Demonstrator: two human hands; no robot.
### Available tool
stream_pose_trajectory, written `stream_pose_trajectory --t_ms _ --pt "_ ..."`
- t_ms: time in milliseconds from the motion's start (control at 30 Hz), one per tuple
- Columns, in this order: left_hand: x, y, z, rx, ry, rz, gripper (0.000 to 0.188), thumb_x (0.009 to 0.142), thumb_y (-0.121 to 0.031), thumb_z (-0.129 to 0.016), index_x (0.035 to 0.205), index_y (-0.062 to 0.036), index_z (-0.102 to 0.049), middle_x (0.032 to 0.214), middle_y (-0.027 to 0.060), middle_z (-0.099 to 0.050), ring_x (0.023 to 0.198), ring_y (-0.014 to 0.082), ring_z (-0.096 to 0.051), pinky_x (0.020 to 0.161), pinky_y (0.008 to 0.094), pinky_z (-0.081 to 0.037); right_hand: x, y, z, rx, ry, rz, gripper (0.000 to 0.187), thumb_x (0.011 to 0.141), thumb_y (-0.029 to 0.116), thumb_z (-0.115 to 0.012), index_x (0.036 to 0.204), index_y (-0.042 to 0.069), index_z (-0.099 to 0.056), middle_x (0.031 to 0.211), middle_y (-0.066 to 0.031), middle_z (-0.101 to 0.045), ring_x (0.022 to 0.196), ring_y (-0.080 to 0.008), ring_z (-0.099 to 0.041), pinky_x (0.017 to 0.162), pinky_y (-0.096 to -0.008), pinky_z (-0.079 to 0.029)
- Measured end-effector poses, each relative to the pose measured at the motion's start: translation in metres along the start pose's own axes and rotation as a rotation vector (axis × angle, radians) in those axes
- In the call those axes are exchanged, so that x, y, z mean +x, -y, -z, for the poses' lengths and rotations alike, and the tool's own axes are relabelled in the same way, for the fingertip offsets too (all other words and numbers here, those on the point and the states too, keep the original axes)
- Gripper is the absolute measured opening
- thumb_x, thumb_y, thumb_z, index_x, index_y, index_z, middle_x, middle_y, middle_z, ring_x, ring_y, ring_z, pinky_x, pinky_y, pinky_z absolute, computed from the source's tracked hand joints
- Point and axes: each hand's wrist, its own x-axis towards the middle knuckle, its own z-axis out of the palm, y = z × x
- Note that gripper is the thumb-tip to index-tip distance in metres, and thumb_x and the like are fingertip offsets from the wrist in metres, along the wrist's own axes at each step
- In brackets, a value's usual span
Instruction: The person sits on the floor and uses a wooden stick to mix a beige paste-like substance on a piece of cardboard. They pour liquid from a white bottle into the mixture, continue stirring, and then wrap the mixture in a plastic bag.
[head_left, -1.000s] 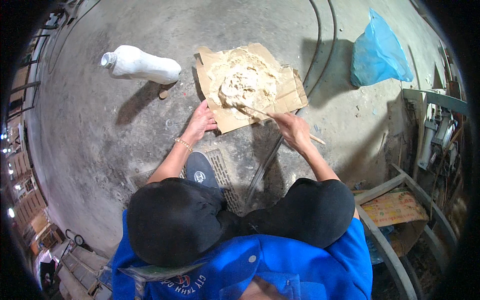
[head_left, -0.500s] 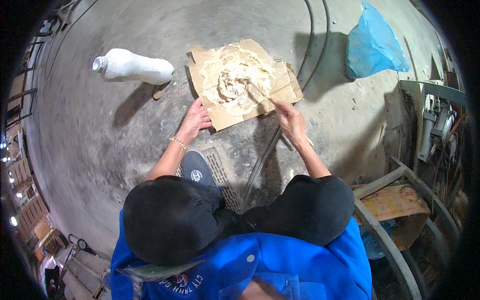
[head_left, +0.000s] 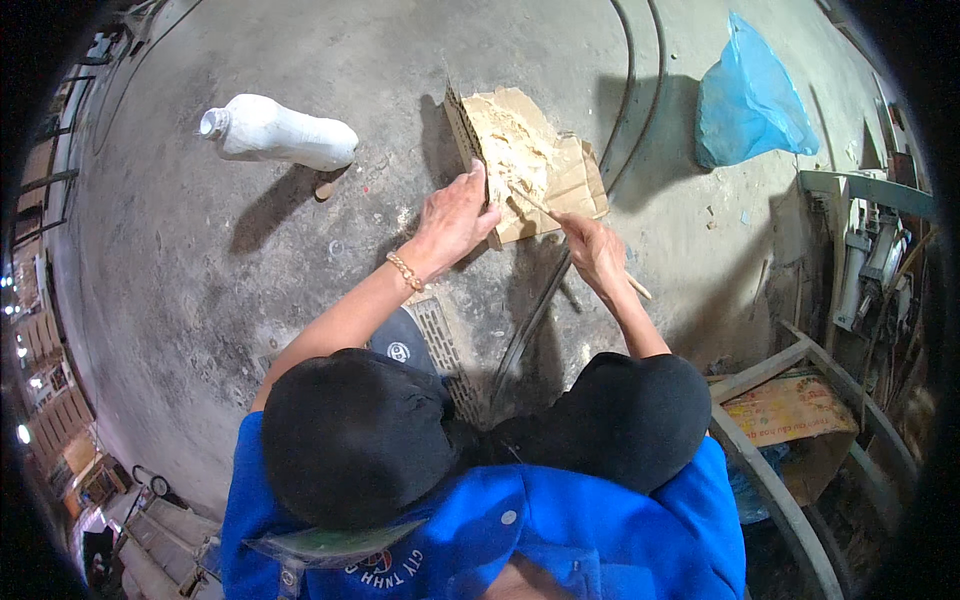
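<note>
My left hand (head_left: 455, 222) grips the left edge of a brown cardboard sheet (head_left: 577, 185), which is tilted up on that side with part of it folded over. A pale, crumbly cream-coloured paste (head_left: 520, 145) lies on the cardboard. My right hand (head_left: 595, 250) is closed around a thin wooden stick (head_left: 638, 287) at the sheet's near right edge. The stick's far end reaches into the paste, and its back end pokes out below my hand.
A white plastic bottle (head_left: 285, 135) lies on the concrete floor (head_left: 330, 50) at the left, beside a small brown piece (head_left: 327, 188). A blue plastic bag (head_left: 750, 100) stands at the far right. Dark hoses (head_left: 628, 60) run past the cardboard. A metal frame (head_left: 765, 450) stands near right.
My left hand has moved right and up, raising the cardboard's left side so it folds inward over the paste. My right hand has shifted slightly right with the stick.
</note>
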Motion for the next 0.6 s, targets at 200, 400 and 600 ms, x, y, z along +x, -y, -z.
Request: stream_pose_trajectory --t_ms 200,400,600 --pt "-0.04 0.065 -0.016 -1.031 0.052 0.486 0.03 0.088 -0.009 -0.047 0.117 -0.0013 -0.045 0.101 0.0129 -0.064 0.077 0.0179 -0.066 0.063 0.0298 -0.055 0.008 0.005 0.005 0.031 -0.057 0.067 0.022 0.09 0.023 -0.05 0.103 0.019 -0.067 0.084 -0.0137 -0.064 0.081 -0.0348 -0.061 0.068 -0.0442 -0.047" --pt "-0.063 0.05 -0.041 -1.311 0.323 0.675 0.04 0.092 -0.021 -0.052 0.127 -0.0039 -0.04 0.116 0.0135 -0.057 0.093 0.0198 -0.063 0.077 0.0341 -0.056 -0.001 0.008 0.016 -0.154 -0.064 0.077 0.024 0.088 0.017 -0.05 0.105 0.021 -0.066 0.078 -0.0113 -0.06 0.077 -0.0331 -0.061 0.064 -0.0446 -0.047" --pt "-0.01 0.141 -0.002 -1.685 -0.026 0.588 0.033 0.09 -0.019 -0.056 0.117 -0.0017 -0.047 0.114 0.0118 -0.058 0.101 0.0208 -0.061 0.084 0.0355 -0.053 0.002 0.008 0.024 -0.215 -0.054 0.133 0.025 0.087 0.015 -0.05 0.105 0.02 -0.066 0.079 -0.0119 -0.06 0.075 -0.0321 -0.062 0.064 -0.0436 -0.047"
